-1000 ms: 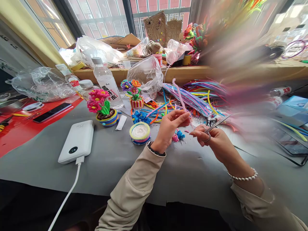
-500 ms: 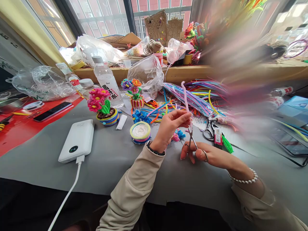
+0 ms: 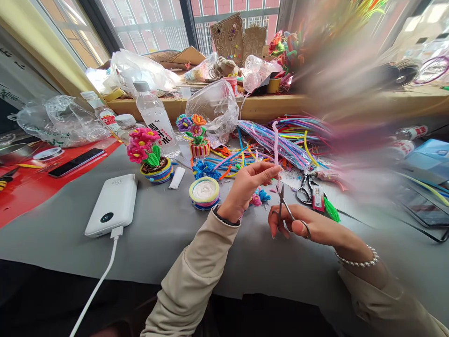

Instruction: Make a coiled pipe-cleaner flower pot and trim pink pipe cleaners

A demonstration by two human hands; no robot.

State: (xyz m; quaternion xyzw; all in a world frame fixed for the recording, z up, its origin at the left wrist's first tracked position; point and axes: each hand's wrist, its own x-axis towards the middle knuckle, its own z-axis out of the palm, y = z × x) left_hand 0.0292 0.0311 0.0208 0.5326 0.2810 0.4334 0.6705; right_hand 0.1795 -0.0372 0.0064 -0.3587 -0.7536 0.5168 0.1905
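Between the thumb and fingers of my left hand [image 3: 250, 185] a pale pink pipe cleaner [image 3: 276, 142] is pinched, its long end standing upright with a small bend at the top. My right hand [image 3: 298, 222] has its thumb and fingers in the handles of small metal scissors [image 3: 283, 203]. Their blades point up, slightly apart, at the short lower end of the pipe cleaner just under my left fingertips. Past my wrists lie pink and blue pipe-cleaner flowers [image 3: 259, 196], partly hidden by my left hand. A round pot wrapped in yellow and blue [image 3: 205, 193] stands to the left.
Two small pots of pipe-cleaner flowers [image 3: 143, 150] and a water bottle [image 3: 154, 117] stand at back left. A white power bank [image 3: 112, 205] with a cable lies left. Loose pipe cleaners [image 3: 277, 145] and black-handled scissors [image 3: 304, 191] lie behind my hands. The right side is blurred.
My right hand and the scissors have shifted slightly right, and the blades have moved a little lower. The pipe cleaner's upper end has swung right and stands straighter.
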